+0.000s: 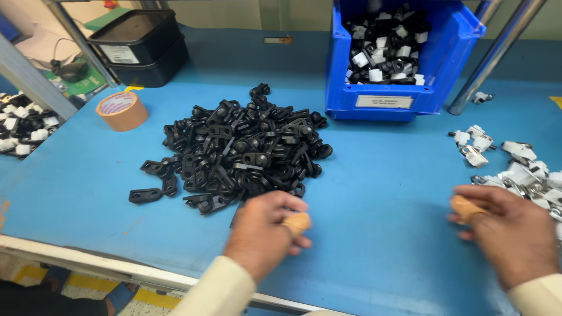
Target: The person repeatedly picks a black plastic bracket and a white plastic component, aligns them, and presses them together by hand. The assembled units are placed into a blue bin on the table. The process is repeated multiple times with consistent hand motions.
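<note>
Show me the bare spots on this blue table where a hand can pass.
Bare blue table lies between the black parts pile and the white clips, below the blue bin, and between the left hand and right hand. It is crowded at the pile and the clips.

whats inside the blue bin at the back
The blue bin holds a jumble of black and white parts, piled toward the back. The bin's front wall hides the lower layers and the bottom.

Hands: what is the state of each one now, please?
Left hand: curled at the black parts pile; hold cannot be told.
Right hand: curled beside the white parts; hold cannot be told.
</note>
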